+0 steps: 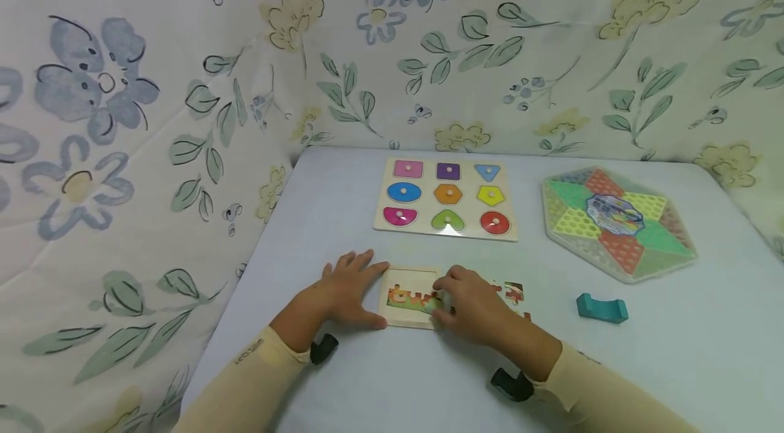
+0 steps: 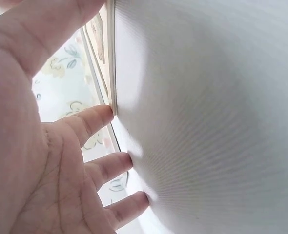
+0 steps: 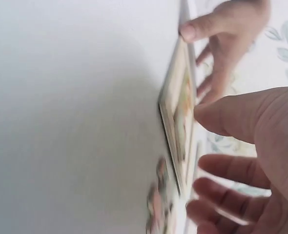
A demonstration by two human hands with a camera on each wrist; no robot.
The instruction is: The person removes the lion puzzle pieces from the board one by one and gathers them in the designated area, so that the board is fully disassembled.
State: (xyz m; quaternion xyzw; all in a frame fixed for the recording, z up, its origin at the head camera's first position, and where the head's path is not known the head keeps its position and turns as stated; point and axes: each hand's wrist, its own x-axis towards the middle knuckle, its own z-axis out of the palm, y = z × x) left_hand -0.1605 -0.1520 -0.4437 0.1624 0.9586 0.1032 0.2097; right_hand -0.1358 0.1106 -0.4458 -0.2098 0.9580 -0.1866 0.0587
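Note:
A small wooden puzzle tray (image 1: 413, 323) lies on the white table with a strip of joined picture pieces (image 1: 407, 299) across its lower half. My left hand (image 1: 352, 290) has its fingers spread at the tray's left side; in the left wrist view, a fingertip touches the tray's edge (image 2: 112, 63). Over the tray's right side is my right hand (image 1: 474, 303), thumb and index fingertips down at the pieces. Its thumb and fingers stand apart in the right wrist view, with no piece visible between them. Loose puzzle pieces (image 1: 514, 292) lie partly hidden behind the right hand.
Behind the tray lies a shape-peg board (image 1: 422, 229) with colored knobbed shapes. A hexagonal Chinese checkers board (image 1: 618, 215) sits at the back right, a teal curved block (image 1: 603, 309) nearer. Floral cloth (image 1: 459, 65) hangs behind and at the left.

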